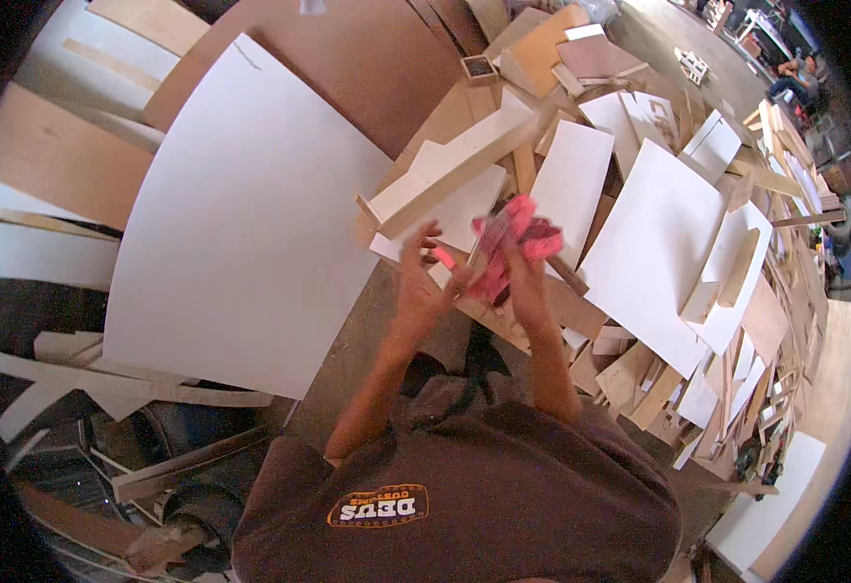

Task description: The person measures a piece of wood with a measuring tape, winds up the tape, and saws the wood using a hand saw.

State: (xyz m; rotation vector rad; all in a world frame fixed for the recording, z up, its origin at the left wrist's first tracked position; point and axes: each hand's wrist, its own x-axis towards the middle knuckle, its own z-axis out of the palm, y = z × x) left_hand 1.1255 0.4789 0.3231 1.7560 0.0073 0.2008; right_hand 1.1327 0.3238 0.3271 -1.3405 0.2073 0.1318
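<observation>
A crumpled bundle of pink cloth, apparently gloves (517,225), is in my right hand (521,270), whose fingers are mostly hidden by it. Just left of it, my left hand (425,272) has its upper fingers curled and somewhat apart, with a small bright pink piece at them; blur hides whether they grip it. Both hands are raised over loose boards, among them a long cream piece (445,163) and white panels (569,167). My forearms come up from a dark brown shirt.
A large curved white sheet (231,223) lies left over a brown board (338,58). Heaped offcuts (629,379) cover the right side. Dark bins and strips (183,466) sit lower left. Grey floor (659,39) shows at the top right, where a seated person (795,83) is.
</observation>
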